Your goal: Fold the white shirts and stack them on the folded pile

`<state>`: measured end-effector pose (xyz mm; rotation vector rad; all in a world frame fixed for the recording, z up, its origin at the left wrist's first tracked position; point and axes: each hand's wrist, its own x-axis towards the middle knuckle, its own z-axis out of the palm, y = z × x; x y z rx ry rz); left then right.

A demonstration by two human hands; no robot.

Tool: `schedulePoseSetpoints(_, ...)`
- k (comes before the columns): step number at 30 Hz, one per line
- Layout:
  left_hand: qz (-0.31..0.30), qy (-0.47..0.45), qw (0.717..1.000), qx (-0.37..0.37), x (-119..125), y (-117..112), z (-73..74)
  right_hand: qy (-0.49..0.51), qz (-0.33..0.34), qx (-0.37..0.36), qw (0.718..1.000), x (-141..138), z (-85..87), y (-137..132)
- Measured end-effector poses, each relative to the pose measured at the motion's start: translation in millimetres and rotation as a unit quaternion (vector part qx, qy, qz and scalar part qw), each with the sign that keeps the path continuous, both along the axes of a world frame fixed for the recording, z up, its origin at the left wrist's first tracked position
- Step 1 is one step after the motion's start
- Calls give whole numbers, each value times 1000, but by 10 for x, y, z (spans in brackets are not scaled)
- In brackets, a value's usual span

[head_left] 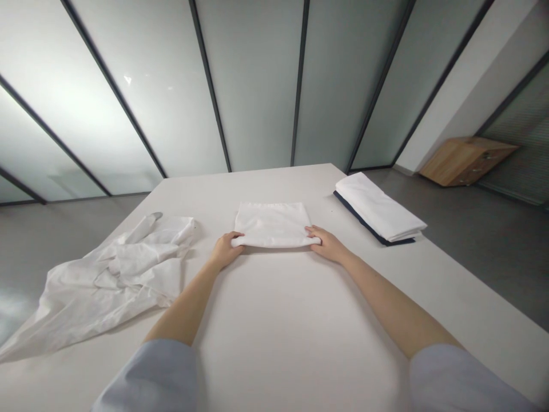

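White cloth (274, 224): lay centrally on the table (300, 332), smooth, rectangular, seemingly part-folded.
Left hand (227, 249): grip was clamped on the cloth's near-left corner.
Right hand (326, 243): grip was clamped at near-right.
Right stack (380, 209): flat white fabric sat over dark fabric (359, 216), apparently finished.
Left heap (141, 269): wrinkled white fabric, apparently unfolded.

Your folded white rectangular cloth (273, 224) is smooth and matt, the crumpled white cloth (137, 269) wrinkled, your white flat-topped desk (300, 326) smooth; the brown boxy cabinet (458, 160) looks wooden, though distance blurs its finish.
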<state>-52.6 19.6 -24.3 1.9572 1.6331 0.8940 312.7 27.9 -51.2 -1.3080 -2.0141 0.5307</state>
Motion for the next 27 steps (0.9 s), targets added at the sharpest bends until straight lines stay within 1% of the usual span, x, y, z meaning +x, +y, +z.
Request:
schedulePoseSetpoints(2,15,-28,999,-26,-13,8,10,27,-14,-31,999,-4,40,-14)
schedulePoseSetpoints(4,17,-59,997,-46,-31,17,5,36,-37,-46,998,-8,87,-35)
schedulePoseSetpoints(6,9,-87,995,-56,-51,24,-9,23,-53,-36,998,-9,128,-56)
schedulePoseSetpoints(8,-12,-97,993,-66,-71,31,-24,-2,-41,-10,999,-9,151,-72)
schedulePoseSetpoints(11,-56,-83,993,-62,-100,40,-40,-34,16,31,999,-3,141,-76)
schedulePoseSetpoints(14,-64,-71,995,-25,-117,46,-47,-54,42,62,996,5,102,-50)
schedulePoseSetpoints(16,-64,-56,996,-13,-119,45,-42,-56,43,75,995,8,85,-26)
schedulePoseSetpoints(19,-75,-20,997,-11,-110,40,-26,-34,31,78,996,1,97,-7)
schedulePoseSetpoints(21,-77,-10,997,-17,-102,38,-22,-10,7,62,998,-7,122,-19)
schedulePoseSetpoints(24,-51,-4,998,-42,-96,37,-38,22,-18,20,999,-4,145,-58)
schedulePoseSetpoints(26,-47,9,998,-44,-96,34,-55,20,-10,14,1000,20,126,-70)
schedulePoseSetpoints(27,-60,23,997,-33,-96,32,-63,10,3,25,1000,39,104,-68)
